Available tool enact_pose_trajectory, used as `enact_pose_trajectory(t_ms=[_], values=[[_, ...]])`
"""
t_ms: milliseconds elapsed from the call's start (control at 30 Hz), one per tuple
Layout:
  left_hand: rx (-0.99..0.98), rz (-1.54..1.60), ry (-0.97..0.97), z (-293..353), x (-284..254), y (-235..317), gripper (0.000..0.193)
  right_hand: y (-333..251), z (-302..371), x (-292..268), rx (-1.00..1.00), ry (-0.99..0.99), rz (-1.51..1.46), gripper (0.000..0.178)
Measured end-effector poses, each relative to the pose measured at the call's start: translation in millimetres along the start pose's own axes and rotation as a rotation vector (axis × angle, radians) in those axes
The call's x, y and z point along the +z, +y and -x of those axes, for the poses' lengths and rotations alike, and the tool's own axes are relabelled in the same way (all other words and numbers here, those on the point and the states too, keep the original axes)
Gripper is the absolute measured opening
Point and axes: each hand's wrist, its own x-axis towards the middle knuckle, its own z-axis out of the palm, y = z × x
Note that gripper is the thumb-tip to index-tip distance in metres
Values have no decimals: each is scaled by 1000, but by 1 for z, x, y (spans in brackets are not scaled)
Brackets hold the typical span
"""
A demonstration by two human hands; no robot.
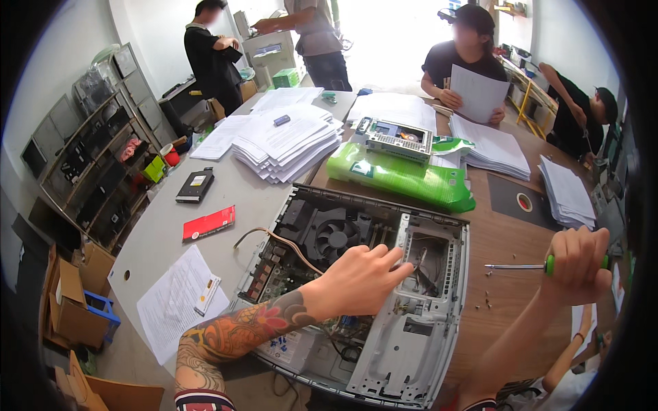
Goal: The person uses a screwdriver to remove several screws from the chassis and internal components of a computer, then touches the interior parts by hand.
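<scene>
Over computer case [401, 349], left hand [360, 279]

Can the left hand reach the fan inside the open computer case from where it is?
Probably yes: the left hand is over the computer case, and the fan sits uncovered just beyond it, with nothing visible in between.

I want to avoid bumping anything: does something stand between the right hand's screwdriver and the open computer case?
Nothing visible stands between the screwdriver in the right hand and the computer case; small screws lie on the table nearby.
</scene>
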Motion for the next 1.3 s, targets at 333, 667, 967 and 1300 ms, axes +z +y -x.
enact_pose_trajectory(t_ms=[333,667,967,1300], values=[[-17,-1,-133,-7,-5,5,34,-15,2,-6,-4,3,55,36],[-42,-10,-77,-9,4,9,28,-13,0,-12,-36,-45,-11,34],[-129,282,-12,-7,-6,4,11,-3,0,3,-10,55,61,30],[-192,644,175,-5,15,-30,9,81,-9,24,333,-2,133,25]])
